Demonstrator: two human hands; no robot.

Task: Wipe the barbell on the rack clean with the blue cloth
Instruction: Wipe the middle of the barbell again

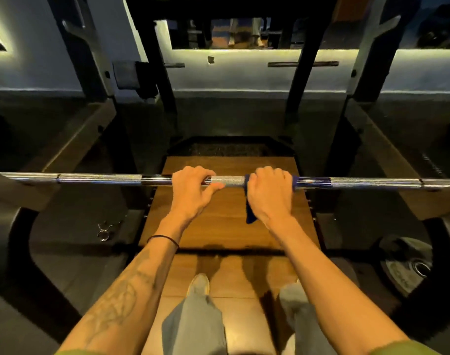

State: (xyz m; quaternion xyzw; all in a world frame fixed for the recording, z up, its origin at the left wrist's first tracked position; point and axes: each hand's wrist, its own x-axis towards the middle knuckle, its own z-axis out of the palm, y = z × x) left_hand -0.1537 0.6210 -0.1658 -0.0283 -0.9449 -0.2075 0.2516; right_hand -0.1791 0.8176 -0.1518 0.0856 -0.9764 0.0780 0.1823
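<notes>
The barbell [101,179] is laid level across the rack [72,60], above the wooden platform [226,226]. Near its middle it is grasped bare by the left hand [190,190]. Just to the right, the blue cloth [250,208] is clenched around the bar by the right hand [270,190], one end hanging below.

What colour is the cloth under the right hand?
Dark blue cloth, wrapped over the barbell under the right hand; seen in the head view.

Left hand [193,187] grips barbell [101,179]; right hand [270,190] apparently clamps blue cloth [250,213] round it.
</notes>
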